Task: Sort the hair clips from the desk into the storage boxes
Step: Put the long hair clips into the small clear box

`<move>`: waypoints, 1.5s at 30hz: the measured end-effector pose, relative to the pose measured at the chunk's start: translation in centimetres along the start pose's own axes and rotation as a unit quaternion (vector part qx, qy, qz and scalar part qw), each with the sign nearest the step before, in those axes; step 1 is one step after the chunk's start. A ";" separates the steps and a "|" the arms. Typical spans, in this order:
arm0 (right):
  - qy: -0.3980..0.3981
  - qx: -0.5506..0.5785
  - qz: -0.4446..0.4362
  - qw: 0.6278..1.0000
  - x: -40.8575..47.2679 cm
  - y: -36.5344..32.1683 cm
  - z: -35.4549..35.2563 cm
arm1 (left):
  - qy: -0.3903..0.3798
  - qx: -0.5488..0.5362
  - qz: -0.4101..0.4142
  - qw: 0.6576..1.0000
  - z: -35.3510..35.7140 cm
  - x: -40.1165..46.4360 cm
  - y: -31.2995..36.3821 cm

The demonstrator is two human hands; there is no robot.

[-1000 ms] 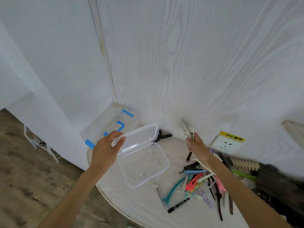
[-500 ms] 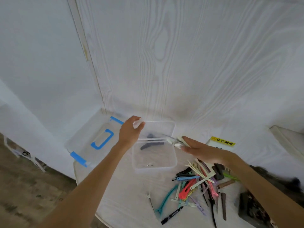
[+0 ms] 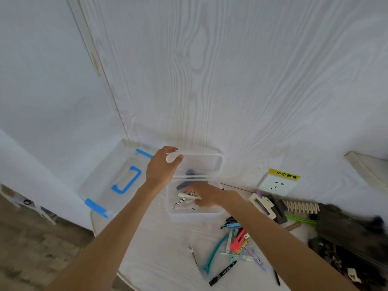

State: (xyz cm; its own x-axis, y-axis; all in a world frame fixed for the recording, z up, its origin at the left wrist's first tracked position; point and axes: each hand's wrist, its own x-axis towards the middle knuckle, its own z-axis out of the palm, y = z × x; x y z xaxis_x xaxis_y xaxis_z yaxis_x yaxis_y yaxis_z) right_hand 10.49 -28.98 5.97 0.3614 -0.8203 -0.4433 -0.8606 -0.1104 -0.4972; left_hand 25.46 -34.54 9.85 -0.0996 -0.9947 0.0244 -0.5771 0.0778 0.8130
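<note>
A small clear storage box point(image 3: 174, 212) sits on the white desk against the wall. My left hand point(image 3: 161, 168) grips the corner of its hinged lid point(image 3: 207, 162) and holds it upright. My right hand point(image 3: 206, 196) reaches into the box, its fingers closed on a few pale hair clips point(image 3: 185, 197), one with a black-and-white pattern. A dark clip point(image 3: 189, 182) lies at the back of the box. A pile of coloured hair clips point(image 3: 237, 242) lies on the desk, in front of the box and to its right.
A larger clear box with blue handle and latches point(image 3: 123, 182) stands left of the small box, at the desk's edge. A black marker point(image 3: 223, 273) lies near the front. A wall socket point(image 3: 277, 183), a toothed cream clip point(image 3: 300, 206) and a dark bag point(image 3: 346, 238) are on the right.
My right hand carried the pale clips from up near the wall down into the small box. My left hand kept hold of the lid and raised it upright.
</note>
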 end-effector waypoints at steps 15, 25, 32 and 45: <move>0.128 0.005 0.034 0.991 -7.5 2.0 2.3 | 0.036 -0.022 0.072 0.997 -3.0 -4.9 -1.9; 0.155 -0.038 -0.043 0.986 -13.6 2.9 8.4 | -0.110 0.083 0.165 0.977 -1.8 -14.0 -5.0; 0.110 -0.338 -0.059 0.933 -13.8 3.8 12.8 | -0.297 0.265 0.226 0.889 3.7 -17.8 -9.7; 0.253 -0.324 -0.074 0.909 -9.9 4.4 11.7 | -0.005 0.236 0.159 0.959 -2.1 -17.2 -10.7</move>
State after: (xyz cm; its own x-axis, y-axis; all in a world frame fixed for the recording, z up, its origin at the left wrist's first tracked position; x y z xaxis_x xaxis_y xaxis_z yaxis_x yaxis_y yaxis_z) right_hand 7.33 -14.79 -0.60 0.4206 -0.9042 0.0742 -0.9057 -0.4137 0.0923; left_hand 35.08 -18.37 1.96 -0.3385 -0.9148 0.2202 -0.8179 0.4018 0.4118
